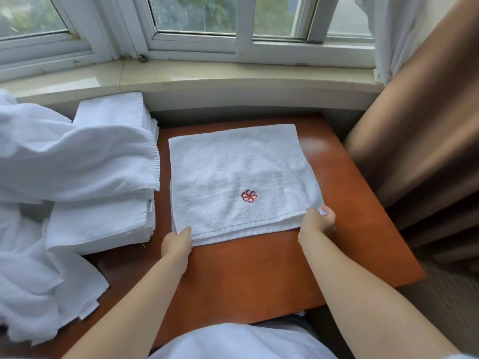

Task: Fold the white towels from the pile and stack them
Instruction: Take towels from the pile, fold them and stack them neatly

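Item: one folded white towel [241, 177] with a red embroidered emblem [249, 196], flat on the reddish-brown bench [259, 281]. We found our left hand [177, 244] pinching its near-left corner and our right hand [317, 221] pinching its near-right corner, fingers curled about the edge. To the left: one stack of folded towels [103, 224], partly under one loose pile of white towels [39, 177]. Behind: one window sill [207, 73]; right, one brown curtain [420, 125].

A folded towel [241, 177] lies on the table [259, 275] before the windowsill [207, 76]. Left of it sits a stack of folded towels [103, 218], with the loose pile [39, 177] draped over and beside it. A curtain [420, 125] hangs right of the table.
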`<control>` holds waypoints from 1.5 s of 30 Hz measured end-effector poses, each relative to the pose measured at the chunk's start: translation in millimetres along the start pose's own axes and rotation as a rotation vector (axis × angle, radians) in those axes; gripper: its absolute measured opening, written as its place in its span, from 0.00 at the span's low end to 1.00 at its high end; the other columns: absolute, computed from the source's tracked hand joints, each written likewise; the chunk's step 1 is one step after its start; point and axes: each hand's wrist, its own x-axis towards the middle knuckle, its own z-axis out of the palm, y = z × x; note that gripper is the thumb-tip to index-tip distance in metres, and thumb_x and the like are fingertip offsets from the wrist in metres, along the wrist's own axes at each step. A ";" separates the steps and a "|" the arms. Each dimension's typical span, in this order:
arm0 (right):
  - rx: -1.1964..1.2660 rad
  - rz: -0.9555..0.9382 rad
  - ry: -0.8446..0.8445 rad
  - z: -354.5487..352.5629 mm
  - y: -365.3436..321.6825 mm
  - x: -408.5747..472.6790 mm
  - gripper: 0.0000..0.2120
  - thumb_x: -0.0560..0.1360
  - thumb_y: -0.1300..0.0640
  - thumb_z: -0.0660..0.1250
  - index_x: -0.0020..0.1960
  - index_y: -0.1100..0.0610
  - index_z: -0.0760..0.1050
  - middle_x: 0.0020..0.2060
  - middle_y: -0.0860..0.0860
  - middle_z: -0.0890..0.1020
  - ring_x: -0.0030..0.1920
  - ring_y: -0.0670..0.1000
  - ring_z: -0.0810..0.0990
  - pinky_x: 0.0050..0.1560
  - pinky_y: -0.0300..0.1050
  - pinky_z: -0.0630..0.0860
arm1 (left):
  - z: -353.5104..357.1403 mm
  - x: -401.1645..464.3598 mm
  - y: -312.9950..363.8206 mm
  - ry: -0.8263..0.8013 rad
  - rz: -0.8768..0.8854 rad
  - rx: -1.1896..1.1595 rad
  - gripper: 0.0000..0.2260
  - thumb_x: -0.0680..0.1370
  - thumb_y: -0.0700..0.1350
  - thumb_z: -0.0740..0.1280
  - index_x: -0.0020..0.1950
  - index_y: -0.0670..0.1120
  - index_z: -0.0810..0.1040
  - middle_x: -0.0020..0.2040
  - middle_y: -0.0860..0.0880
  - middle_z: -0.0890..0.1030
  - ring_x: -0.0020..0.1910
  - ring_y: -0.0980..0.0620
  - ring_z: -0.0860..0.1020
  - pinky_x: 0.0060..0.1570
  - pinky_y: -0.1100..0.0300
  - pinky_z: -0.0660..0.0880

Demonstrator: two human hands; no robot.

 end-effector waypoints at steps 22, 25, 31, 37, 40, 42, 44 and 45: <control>-0.424 -0.376 -0.055 -11.2 1.1 -5.7 0.13 0.74 0.69 0.57 0.49 0.63 0.79 0.57 0.58 0.75 0.51 0.58 0.76 0.51 0.43 0.71 | -6.2 -22.8 -11.3 0.284 0.249 -0.093 0.10 0.81 0.45 0.57 0.45 0.40 0.71 0.41 0.45 0.74 0.43 0.42 0.72 0.44 0.52 0.68; -0.517 -0.298 -0.105 -21.7 20.1 -5.8 0.13 0.73 0.68 0.58 0.51 0.62 0.79 0.59 0.58 0.76 0.53 0.57 0.77 0.52 0.43 0.72 | -12.8 -17.8 -16.2 0.282 0.223 -0.065 0.09 0.80 0.43 0.56 0.48 0.40 0.72 0.46 0.42 0.74 0.45 0.42 0.72 0.46 0.50 0.70; -0.516 -0.325 -0.092 -27.3 14.2 1.4 0.13 0.75 0.68 0.56 0.53 0.60 0.78 0.58 0.57 0.76 0.55 0.59 0.77 0.51 0.46 0.73 | -16.5 -17.6 -20.2 0.170 0.319 0.025 0.16 0.73 0.42 0.61 0.31 0.46 0.56 0.30 0.48 0.59 0.30 0.49 0.56 0.32 0.55 0.54; -0.756 -0.428 -0.136 -27.8 16.9 4.7 0.13 0.77 0.67 0.56 0.58 0.61 0.75 0.62 0.57 0.71 0.57 0.60 0.75 0.56 0.47 0.70 | -19.2 -11.3 -28.0 0.214 0.418 0.085 0.19 0.70 0.39 0.64 0.29 0.46 0.54 0.28 0.49 0.55 0.29 0.50 0.53 0.30 0.58 0.52; -0.974 -0.399 -0.159 -27.6 18.0 1.3 0.13 0.77 0.62 0.60 0.60 0.55 0.75 0.65 0.57 0.67 0.64 0.58 0.68 0.63 0.51 0.68 | -21.8 0.0 -30.4 0.236 0.398 0.128 0.18 0.68 0.39 0.67 0.25 0.44 0.60 0.29 0.46 0.62 0.26 0.48 0.58 0.30 0.57 0.59; -1.077 -0.414 -0.091 -29.3 21.2 -6.0 0.13 0.77 0.59 0.62 0.60 0.53 0.74 0.69 0.56 0.62 0.67 0.57 0.62 0.66 0.50 0.63 | -25.0 4.0 -32.4 0.244 0.333 0.252 0.09 0.69 0.43 0.69 0.31 0.42 0.72 0.39 0.44 0.71 0.31 0.45 0.71 0.35 0.57 0.69; -1.120 -0.528 0.001 -31.1 25.7 -10.0 0.15 0.75 0.60 0.64 0.61 0.53 0.72 0.73 0.55 0.55 0.70 0.57 0.56 0.69 0.50 0.57 | -28.3 5.3 -33.1 0.237 0.274 0.315 0.07 0.70 0.46 0.69 0.42 0.44 0.76 0.47 0.45 0.75 0.41 0.44 0.76 0.42 0.56 0.73; -1.129 -0.600 0.023 -32.2 27.4 -9.6 0.17 0.74 0.62 0.63 0.61 0.53 0.71 0.74 0.55 0.53 0.71 0.57 0.54 0.70 0.51 0.55 | -29.3 5.6 -32.6 0.222 0.254 0.302 0.08 0.70 0.46 0.69 0.46 0.46 0.75 0.48 0.46 0.76 0.43 0.44 0.76 0.43 0.56 0.72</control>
